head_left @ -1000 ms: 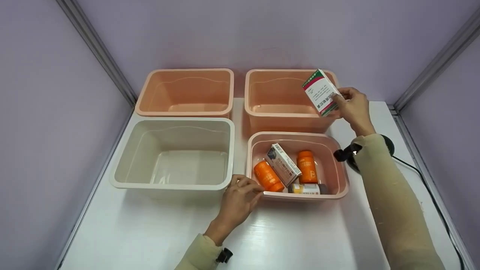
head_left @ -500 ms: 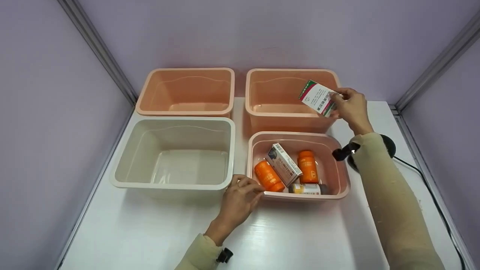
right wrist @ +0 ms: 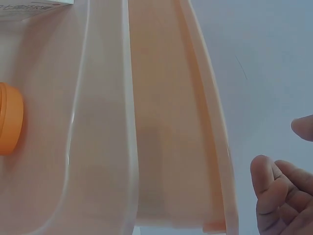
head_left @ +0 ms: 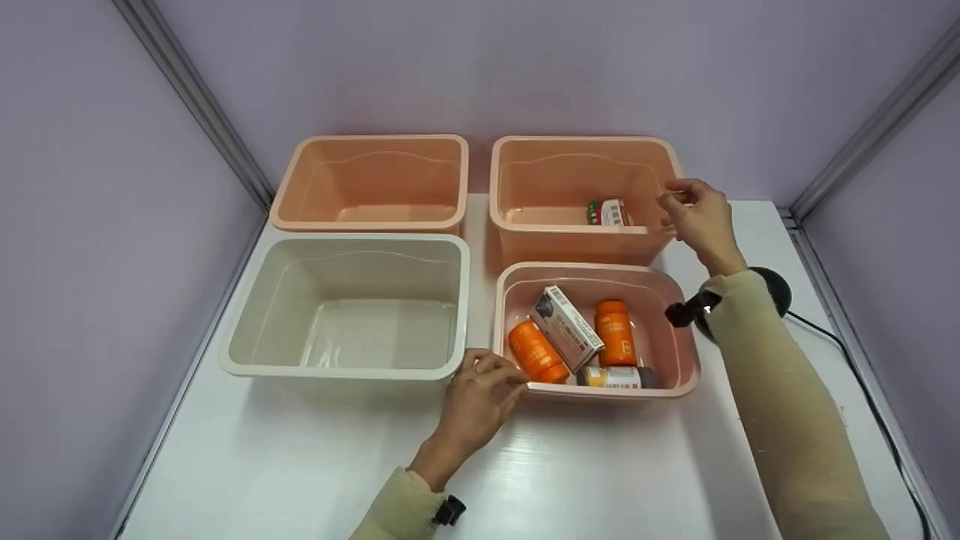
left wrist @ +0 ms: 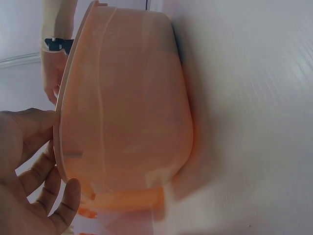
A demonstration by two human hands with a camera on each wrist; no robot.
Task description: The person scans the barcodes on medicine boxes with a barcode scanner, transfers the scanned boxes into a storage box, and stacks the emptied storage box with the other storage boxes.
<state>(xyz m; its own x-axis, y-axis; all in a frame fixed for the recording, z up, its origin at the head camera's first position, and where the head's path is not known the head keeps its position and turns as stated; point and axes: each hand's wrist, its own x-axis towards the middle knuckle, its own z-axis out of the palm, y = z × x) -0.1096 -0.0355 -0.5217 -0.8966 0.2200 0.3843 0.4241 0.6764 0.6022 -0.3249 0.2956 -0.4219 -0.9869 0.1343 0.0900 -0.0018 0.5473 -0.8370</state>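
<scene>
My left hand (head_left: 478, 401) pinches the rim of the low pink bin (head_left: 679, 386) at its near left corner; in the left wrist view its fingers curl about that rim. Inside this bin lie an orange bottle (head_left: 537, 351), a second orange bottle (head_left: 615, 334), a white medicine box (head_left: 568, 328) and a small bottle with a white and yellow label (head_left: 613, 377). Over the right rim of the taller orange bin (head_left: 570, 241) hovers my right hand (head_left: 703, 217), holding nothing, thumb and fingers apart. A green, white and red medicine box (head_left: 609, 212) sits in that bin, partly hidden by its front rim.
A second orange bin (head_left: 367, 226) stands at the back left, with a grey-white bin (head_left: 345, 373) in front of it. A black round object (head_left: 776, 291) with a cable (head_left: 862, 382) lies at the right, partly under the right forearm. Purple walls (head_left: 480, 67) enclose the white table.
My right hand has let go of the green, white and red medicine box, which has dropped into the back right orange bin. The left hand has stayed at the pink bin's rim.
</scene>
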